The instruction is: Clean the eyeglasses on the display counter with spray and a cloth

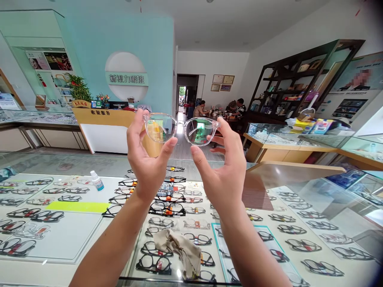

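A pair of clear-framed eyeglasses (180, 122) is held up at chest height above a glass display counter, lenses facing me. My left hand (149, 155) grips the frame's left end, with the thumb near the lower rim. At the right end, my right hand (221, 159) has its index finger on the hinge area and the thumb just below the lens. Both hands are closed around the frame's ends. The temples are mostly hidden. On the counter below lies a crumpled beige cloth (181, 251). A small white spray bottle (97, 181) with a blue label stands to the left.
Rows of eyeglasses (167, 208) lie in the glass display counter (119, 253). A wooden board (295, 166) rests at the right. Beyond stand a cashier desk (104, 135) and another glass showcase (269, 139). Several people (239, 107) sit at a table at the back.
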`<control>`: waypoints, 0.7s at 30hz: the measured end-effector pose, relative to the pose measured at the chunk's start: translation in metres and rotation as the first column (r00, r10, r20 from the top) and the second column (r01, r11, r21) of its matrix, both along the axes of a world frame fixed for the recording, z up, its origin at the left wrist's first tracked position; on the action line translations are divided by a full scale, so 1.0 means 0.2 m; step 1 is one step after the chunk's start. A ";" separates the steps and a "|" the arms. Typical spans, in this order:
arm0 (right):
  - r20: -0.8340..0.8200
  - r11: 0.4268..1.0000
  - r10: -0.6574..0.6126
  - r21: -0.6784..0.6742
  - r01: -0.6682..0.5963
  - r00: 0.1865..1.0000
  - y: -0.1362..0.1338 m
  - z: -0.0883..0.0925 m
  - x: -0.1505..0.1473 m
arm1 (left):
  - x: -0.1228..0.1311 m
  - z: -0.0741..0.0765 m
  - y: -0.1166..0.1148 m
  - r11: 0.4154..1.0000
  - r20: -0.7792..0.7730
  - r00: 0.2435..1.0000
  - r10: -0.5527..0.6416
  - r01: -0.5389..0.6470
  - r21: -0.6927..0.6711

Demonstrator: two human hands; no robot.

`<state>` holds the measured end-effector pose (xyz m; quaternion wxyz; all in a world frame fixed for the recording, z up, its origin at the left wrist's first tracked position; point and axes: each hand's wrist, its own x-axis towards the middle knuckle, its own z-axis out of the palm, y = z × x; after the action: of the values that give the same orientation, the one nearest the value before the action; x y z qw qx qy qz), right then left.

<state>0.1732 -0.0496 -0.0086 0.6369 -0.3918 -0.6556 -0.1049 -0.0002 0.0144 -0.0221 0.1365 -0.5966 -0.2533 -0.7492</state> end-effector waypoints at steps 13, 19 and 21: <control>-0.026 1.000 -0.008 0.018 0.008 1.000 -0.02 0.00 0.00 | -0.02 -0.01 0.02 0.996 -0.032 0.996 -0.080 0.079 -0.037; -0.040 0.999 0.006 0.041 -0.004 0.999 -0.02 0.01 0.00 | -0.01 0.00 0.02 0.993 -0.025 0.993 -0.117 0.117 -0.019; -0.052 0.997 0.036 0.072 -0.032 0.998 -0.03 0.01 0.00 | 0.01 0.00 0.02 0.986 0.005 0.986 -0.168 0.168 0.009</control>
<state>0.1740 -0.0551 -0.0062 0.6695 -0.3604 -0.6407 -0.1070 0.0013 0.0180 -0.0219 0.0748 -0.6130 -0.1992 -0.7609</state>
